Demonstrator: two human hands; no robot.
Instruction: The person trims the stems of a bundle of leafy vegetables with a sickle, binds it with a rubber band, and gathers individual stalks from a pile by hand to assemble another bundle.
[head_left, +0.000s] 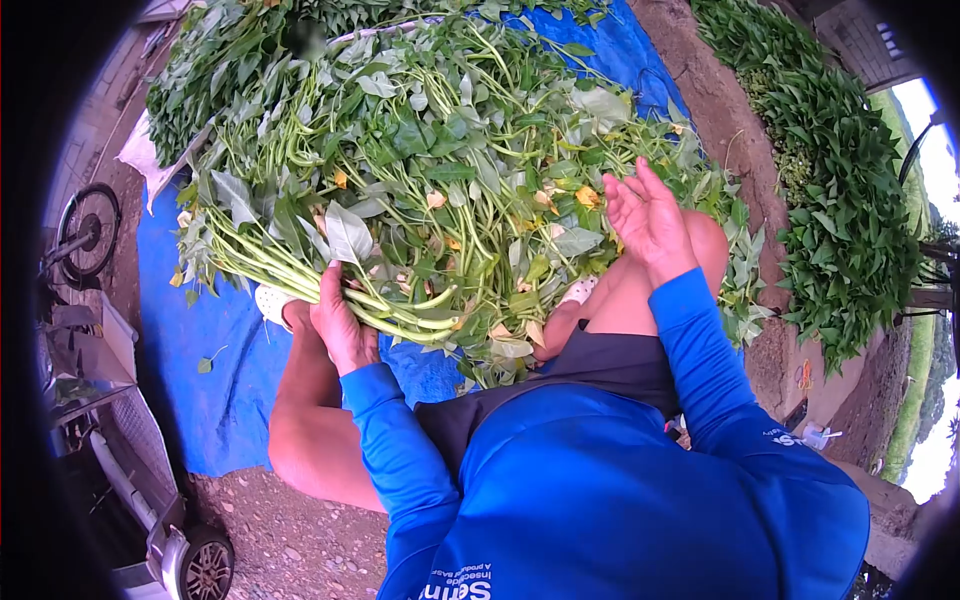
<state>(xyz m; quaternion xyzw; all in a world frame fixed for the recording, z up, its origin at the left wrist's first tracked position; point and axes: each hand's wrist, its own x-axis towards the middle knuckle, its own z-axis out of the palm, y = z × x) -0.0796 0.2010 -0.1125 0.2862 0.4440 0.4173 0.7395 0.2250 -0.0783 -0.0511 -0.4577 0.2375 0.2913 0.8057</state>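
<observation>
While a blue tarp (200, 420) is showing at the left, I am watching over the head feed a bundle of leafy stems (275, 264) slanting along the near left edge of a heap of greens (440, 135), bare ends pointing right. The left hand (342, 322) is grasping it, thumb over the stems. Farther right, the right hand (648, 225) is hovering unclenched near the right knee (708, 245), palm showing, fingers loosely curled.

A person's 2 sleeved arms (400, 440), seen from above, reach forward with hands well apart. The left hand (342, 325) is curled in a grip. The right hand (648, 220) is held up near the bent right knee (708, 248), palm turned upward, fingers loosely curved.
</observation>
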